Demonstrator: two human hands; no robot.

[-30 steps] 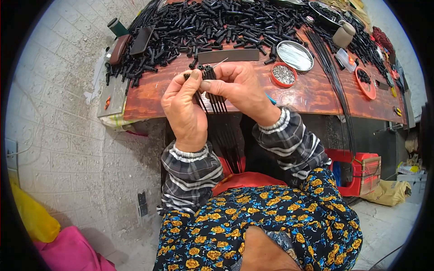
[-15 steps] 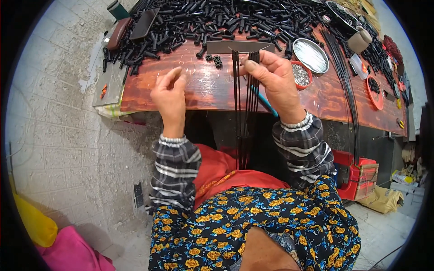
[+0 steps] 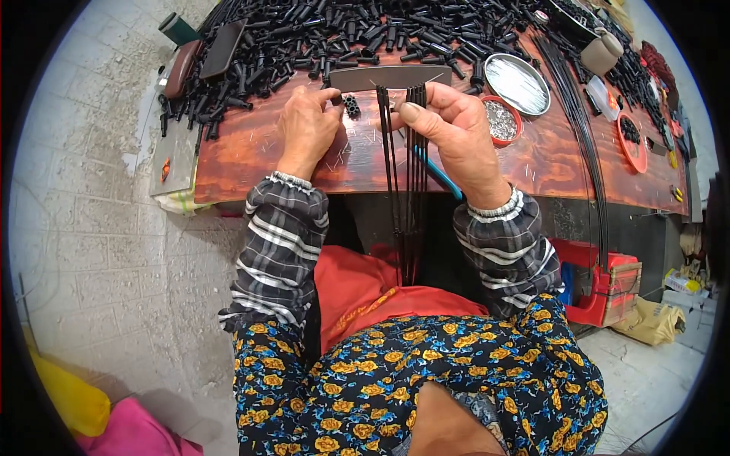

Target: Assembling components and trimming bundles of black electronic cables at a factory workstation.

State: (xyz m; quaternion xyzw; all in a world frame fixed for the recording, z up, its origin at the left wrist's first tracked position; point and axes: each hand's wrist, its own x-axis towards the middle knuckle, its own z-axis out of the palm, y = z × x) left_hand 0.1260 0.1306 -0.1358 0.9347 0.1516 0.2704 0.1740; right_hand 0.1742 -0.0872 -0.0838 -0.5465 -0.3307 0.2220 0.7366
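My right hand (image 3: 452, 125) is closed round a bunch of thin black rods (image 3: 414, 152), which hang down past the table edge toward my lap. One group of the rods stands slightly apart at the left of the bunch. Over the table, my left hand (image 3: 308, 125) pinches a small black piece (image 3: 337, 99) between thumb and fingers; the fingers partly hide it. Just right of those fingertips lies a small black cylinder cluster with round holes (image 3: 351, 106). Thin silvery pins (image 3: 350, 140) are scattered on the wood beneath.
A heap of black tubular parts (image 3: 365, 30) covers the far table. A grey bar (image 3: 388, 78) lies before it. At right are a red bowl of small metal bits (image 3: 502, 121), a round tray of white sticks (image 3: 517, 83) and more long black rods (image 3: 570, 99). A phone (image 3: 223, 49) rests far left.
My left hand has moved forward and right to the small black pieces and closed on one. The right hand keeps its hold on the rods. The view has shifted slightly.
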